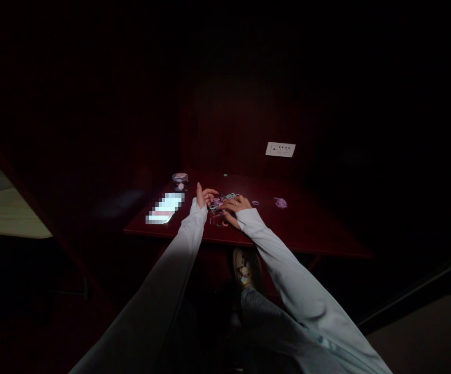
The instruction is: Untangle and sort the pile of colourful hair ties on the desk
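A loose pile of small coloured bands that look like hair ties (231, 196), in purple, green and pink, lies on the dark red table (303, 228). My left hand (206, 197) rests at the pile's left side, thumb up and fingers apart, with nothing visible in it. Over the pile's right side my right hand (238, 208) reaches with its fingers stretched out and spread, touching or just above the bands. Its fingers cover part of the pile. One purple band (255, 203) lies apart to the right of this hand.
Farther right sits a clump of purple bands (280, 202). A lone green band (225, 175) is near the back. To the left are a lit phone (166, 209) and a clear round container (180, 182). A socket plate (280, 149) is on the back wall.
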{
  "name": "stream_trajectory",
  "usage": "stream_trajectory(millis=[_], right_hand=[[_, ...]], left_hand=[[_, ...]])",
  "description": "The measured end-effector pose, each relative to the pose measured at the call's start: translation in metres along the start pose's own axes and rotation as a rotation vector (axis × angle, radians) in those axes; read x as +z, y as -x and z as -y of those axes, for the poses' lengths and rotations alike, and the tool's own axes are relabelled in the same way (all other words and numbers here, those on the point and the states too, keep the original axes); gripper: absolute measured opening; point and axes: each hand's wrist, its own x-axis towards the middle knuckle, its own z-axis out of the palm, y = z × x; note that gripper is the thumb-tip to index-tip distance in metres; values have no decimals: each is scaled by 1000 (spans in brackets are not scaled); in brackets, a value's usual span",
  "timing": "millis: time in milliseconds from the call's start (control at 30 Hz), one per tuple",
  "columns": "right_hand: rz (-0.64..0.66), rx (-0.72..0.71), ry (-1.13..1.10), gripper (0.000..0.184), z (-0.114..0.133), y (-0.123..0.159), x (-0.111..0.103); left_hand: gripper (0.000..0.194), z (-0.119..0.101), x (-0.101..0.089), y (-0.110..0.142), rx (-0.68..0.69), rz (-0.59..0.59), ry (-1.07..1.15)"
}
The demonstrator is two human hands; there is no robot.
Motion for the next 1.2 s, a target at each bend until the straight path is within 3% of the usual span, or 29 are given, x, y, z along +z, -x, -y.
stream_trajectory(millis=[167, 267, 533, 767, 1000, 1200], right_hand=[[107, -179, -7, 32, 1, -3, 4], [121, -188, 6, 32, -1, -5, 9], [-63, 58, 79, 33, -9, -1, 10], [-238, 397, 38, 28, -29, 0, 17], [-301, 554, -100, 26, -43, 0, 23], [-399, 571, -177, 30, -59, -2, 27]], left_hand=[[78, -5, 3, 1, -73, -40, 37], [80, -7, 4, 2, -72, -47, 37], [79, -4, 2, 1, -66, -30, -10], [77, -3, 5, -7, -107, -89, -24], [40, -3, 4, -2, 53, -187, -123], [14, 4, 1, -11, 63, -300, -198]])
